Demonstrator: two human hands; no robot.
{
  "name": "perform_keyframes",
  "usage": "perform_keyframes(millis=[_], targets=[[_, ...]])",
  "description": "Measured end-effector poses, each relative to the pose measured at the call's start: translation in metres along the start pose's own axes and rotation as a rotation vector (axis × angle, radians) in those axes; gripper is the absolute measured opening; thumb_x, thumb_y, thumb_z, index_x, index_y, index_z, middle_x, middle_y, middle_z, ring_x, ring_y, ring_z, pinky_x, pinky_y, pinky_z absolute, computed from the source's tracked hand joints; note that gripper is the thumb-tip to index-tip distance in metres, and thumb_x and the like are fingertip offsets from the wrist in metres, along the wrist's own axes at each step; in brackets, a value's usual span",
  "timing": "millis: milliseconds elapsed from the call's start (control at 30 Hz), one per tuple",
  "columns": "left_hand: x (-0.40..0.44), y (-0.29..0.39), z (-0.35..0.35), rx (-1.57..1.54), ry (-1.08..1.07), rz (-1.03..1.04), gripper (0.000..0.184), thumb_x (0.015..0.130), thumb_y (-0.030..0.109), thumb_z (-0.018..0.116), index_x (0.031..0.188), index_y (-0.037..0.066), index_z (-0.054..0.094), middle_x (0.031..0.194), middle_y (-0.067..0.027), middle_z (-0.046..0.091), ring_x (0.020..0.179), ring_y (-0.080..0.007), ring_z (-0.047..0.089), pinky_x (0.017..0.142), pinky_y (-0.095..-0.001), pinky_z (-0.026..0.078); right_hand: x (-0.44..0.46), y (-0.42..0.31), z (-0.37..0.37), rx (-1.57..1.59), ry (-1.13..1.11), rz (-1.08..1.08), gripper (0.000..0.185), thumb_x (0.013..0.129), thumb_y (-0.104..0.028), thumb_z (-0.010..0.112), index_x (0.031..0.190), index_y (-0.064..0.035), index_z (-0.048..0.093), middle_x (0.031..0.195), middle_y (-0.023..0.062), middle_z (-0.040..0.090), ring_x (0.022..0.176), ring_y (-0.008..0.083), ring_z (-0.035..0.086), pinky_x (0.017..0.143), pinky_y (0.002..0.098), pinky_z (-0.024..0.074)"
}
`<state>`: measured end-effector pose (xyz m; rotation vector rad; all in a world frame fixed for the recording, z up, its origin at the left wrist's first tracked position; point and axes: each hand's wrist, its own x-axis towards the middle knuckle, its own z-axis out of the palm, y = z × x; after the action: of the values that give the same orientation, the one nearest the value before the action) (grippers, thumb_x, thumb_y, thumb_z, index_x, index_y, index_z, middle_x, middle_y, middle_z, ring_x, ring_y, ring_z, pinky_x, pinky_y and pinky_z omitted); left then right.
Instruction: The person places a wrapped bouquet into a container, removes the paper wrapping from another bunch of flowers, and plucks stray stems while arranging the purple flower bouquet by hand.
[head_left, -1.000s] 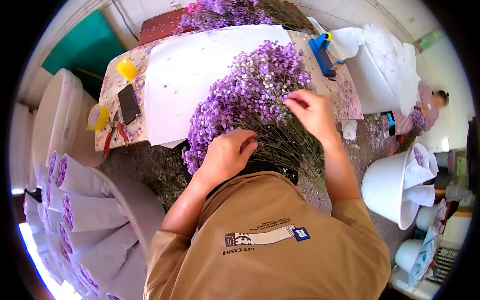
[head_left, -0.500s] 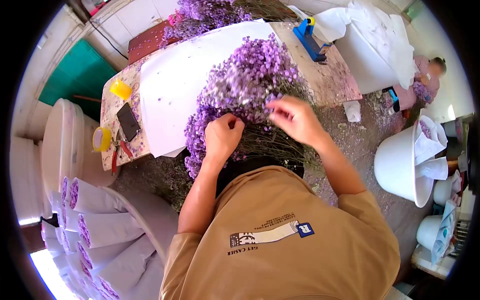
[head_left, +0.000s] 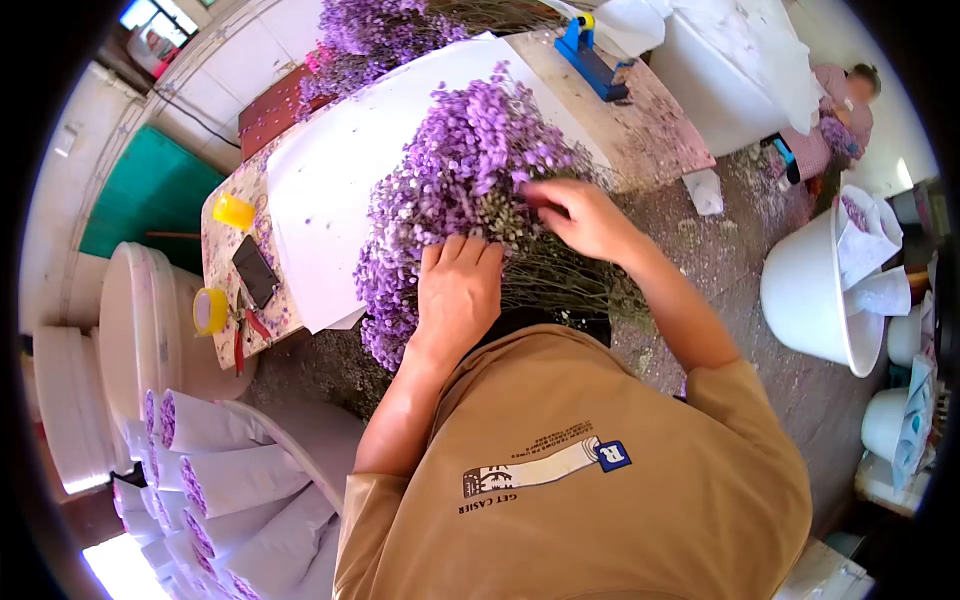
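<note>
A large bunch of purple flowers lies across the near edge of the table and over my lap, its green stems pointing right. My left hand rests on the near side of the blossoms, back up, its fingers bent into the flowers and their tips hidden. At the bunch's right side my right hand has its fingers curled together at the flower heads; what they hold is too small and blurred to name. Under the blossoms lie white paper sheets.
On the table are a blue tape dispenser, a phone, yellow tape rolls and red-handled pliers. Wrapped bouquets stand lower left. White buckets stand right; a person sits beyond.
My left hand has moved from a loose curl to lying over the blossoms. My right hand has shifted a little along the bunch. The whole view has turned and shifted.
</note>
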<state>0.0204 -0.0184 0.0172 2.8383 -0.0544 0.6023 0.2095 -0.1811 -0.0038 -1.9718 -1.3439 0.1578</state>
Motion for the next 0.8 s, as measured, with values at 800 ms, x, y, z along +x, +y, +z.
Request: perform_keyframes(millis=[800], targets=[[0.016, 0.050, 0.026, -0.023, -0.104, 0.330, 0.030, 0.081, 0.009, 0.072, 0.110, 0.004, 0.069, 0.104, -0.0092, 0.067, 0.111, -0.0264, 0.060, 0.108, -0.0509, 0.035, -0.066, 0.009, -0.003, -0.050, -0.181, 0.243, 0.070, 0.087, -0.003, 0.066, 0.152, -0.0106, 0.041, 0.107, 0.0160, 0.072, 0.086, 0.0338, 0.070, 0.079, 0.0428, 0.0560]])
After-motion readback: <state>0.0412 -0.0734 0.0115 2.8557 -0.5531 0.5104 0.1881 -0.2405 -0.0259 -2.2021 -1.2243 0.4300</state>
